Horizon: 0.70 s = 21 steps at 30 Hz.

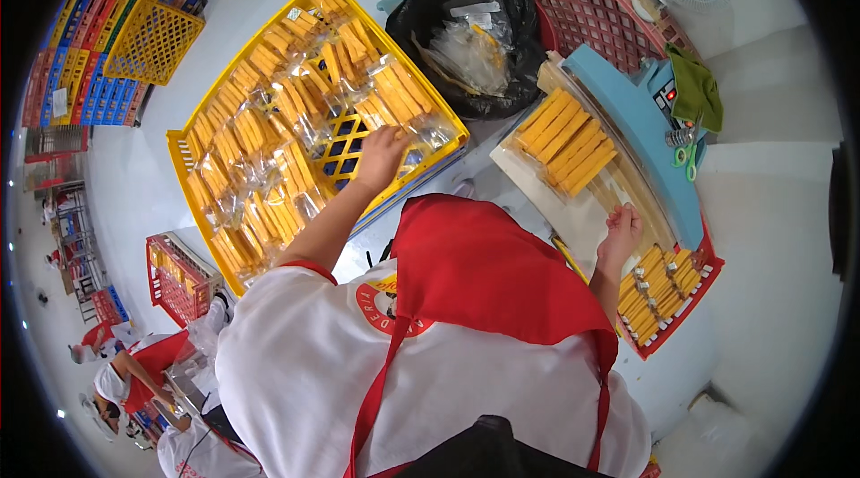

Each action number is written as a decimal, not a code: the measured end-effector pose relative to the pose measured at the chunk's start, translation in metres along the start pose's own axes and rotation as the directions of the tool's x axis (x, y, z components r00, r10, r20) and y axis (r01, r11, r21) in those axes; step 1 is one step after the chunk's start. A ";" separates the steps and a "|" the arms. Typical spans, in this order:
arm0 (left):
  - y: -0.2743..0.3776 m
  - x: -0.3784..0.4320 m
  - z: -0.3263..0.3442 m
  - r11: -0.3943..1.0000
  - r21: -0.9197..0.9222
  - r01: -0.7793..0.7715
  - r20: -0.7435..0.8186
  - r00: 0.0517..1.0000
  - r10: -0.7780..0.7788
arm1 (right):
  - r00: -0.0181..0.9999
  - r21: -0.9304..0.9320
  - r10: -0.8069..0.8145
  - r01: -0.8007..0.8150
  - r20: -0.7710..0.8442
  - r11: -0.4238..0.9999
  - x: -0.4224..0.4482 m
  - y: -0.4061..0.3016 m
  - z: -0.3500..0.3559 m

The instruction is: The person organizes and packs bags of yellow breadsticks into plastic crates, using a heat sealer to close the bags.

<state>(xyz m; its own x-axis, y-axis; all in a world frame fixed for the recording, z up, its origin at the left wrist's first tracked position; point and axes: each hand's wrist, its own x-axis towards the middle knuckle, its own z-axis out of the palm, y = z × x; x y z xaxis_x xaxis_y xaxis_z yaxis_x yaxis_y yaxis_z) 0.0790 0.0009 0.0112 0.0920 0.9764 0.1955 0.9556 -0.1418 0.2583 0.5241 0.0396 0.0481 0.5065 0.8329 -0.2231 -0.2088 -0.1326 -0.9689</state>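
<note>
My left hand (384,154) reaches over the near right side of a yellow plastic crate (176,142). Its fingertips are at the near end of a clear bag of breadsticks (402,89); whether they grip the film cannot be seen. Many similar bagged breadsticks (289,165) cover much of the crate's lattice floor. To the right, my right hand (621,231) hovers by the pale work surface of a blue bag sealer (628,102), fingers curled together. Any thin film between them is too fine to make out. Bagged breadsticks (566,142) lie side by side on that surface, beyond this hand.
A bin lined with a black bag (403,28) holds plastic scraps between crate and sealer. Green-handled scissors (686,159) and a green cloth (697,85) hang on the sealer. A red crate (713,266) of breadsticks stands right. Co-workers (144,370) are at lower left.
</note>
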 end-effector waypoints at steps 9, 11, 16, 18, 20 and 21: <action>-0.008 0.049 0.025 0.994 0.074 -0.074 -0.016 0.997 0.075 | 0.989 -0.071 -0.049 0.059 0.139 0.996 0.009 -0.021 0.021; -0.010 0.046 0.023 0.991 0.083 -0.106 0.020 0.994 0.105 | 0.981 -0.108 -0.054 0.075 0.189 0.991 0.007 -0.023 0.019; -0.005 0.027 0.016 0.973 0.070 -0.218 0.146 0.967 0.207 | 0.977 -0.127 -0.062 0.089 0.203 0.988 0.004 -0.020 0.013; -0.004 0.031 0.018 0.983 0.078 -0.169 0.187 0.971 0.152 | 0.976 -0.117 -0.056 0.082 0.212 0.990 0.004 -0.020 0.012; -0.008 0.040 0.015 0.996 0.076 -0.051 0.106 0.993 0.042 | 0.975 -0.095 -0.037 0.059 0.221 0.994 0.005 -0.022 0.013; -0.007 0.045 0.012 0.998 0.066 0.011 0.063 0.998 -0.015 | 0.968 -0.117 -0.037 0.068 0.247 0.991 0.004 -0.026 0.012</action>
<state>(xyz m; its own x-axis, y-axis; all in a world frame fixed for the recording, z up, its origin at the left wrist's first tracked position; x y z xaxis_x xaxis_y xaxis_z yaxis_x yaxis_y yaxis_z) 0.0797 0.0476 0.0066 0.0951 0.9867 0.1317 0.9730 -0.1201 0.1971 0.5211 0.0528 0.0739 0.2915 0.9441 -0.1536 -0.0746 -0.1376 -0.9877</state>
